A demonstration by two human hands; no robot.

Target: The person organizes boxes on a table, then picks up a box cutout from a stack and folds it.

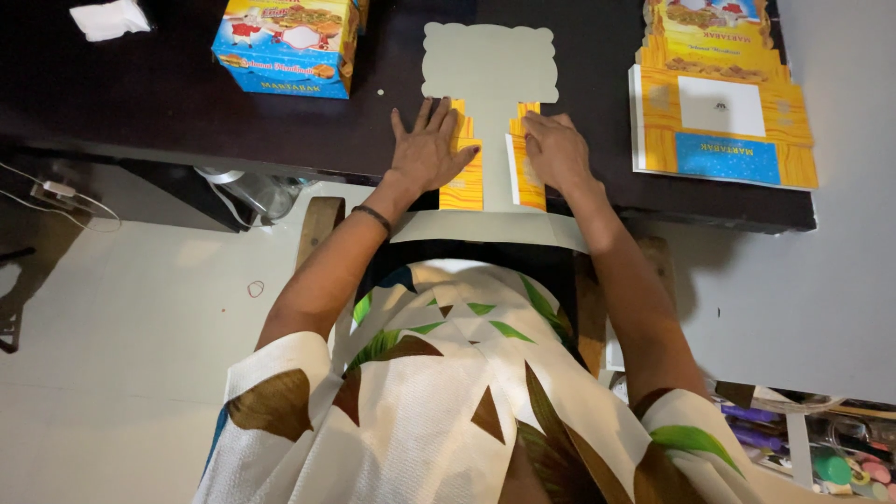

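A flat, unfolded cardboard box blank (490, 65) lies grey side up on the dark table (140, 103), reaching over the near edge toward my lap. Its two side flaps are folded inward, showing yellow-orange print. My left hand (427, 149) presses flat on the left folded flap (464, 177), fingers spread. On the right folded flap (525, 173) rests my right hand (557, 149), fingers bent down onto it. A dark band circles my left wrist.
An assembled blue and yellow box (285, 42) stands at the table's back left, beside a white crumpled tissue (109, 19). A stack of flat printed blanks (719, 103) lies at the right. Cables and a plug lie at the far left; stationery clutter sits at the bottom right.
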